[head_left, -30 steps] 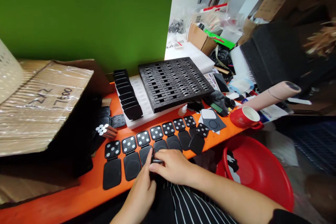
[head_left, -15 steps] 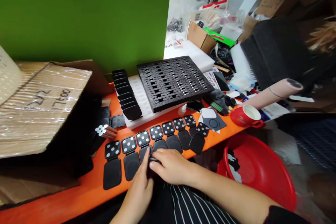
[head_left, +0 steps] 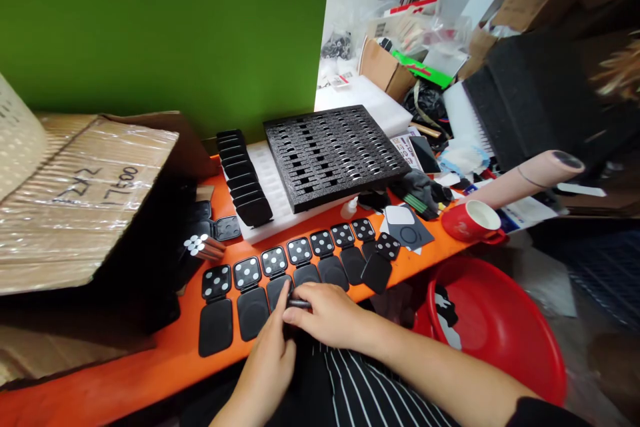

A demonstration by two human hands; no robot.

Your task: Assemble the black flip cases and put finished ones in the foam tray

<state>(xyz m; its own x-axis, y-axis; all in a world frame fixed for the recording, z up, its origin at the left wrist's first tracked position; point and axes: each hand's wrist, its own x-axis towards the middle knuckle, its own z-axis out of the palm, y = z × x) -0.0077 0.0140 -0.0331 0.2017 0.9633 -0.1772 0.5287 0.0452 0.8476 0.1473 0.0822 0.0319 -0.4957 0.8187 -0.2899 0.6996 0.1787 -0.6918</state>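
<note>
At the near edge of the orange table (head_left: 167, 355), just before the row of black hinged plates (head_left: 306, 275) with silver-dotted upper panels (head_left: 299, 251), the right hand (head_left: 327, 315) pinches a dark slim piece (head_left: 300, 303) between its thumb and bent fingers. Close beside it, the left hand (head_left: 273, 348) has its index finger straight near the end of this piece, but whether its fingers grip something I cannot tell, because their inner side is hidden. Behind the row, the black slotted block (head_left: 336, 157) rests upon a white foam sheet (head_left: 267, 177).
</note>
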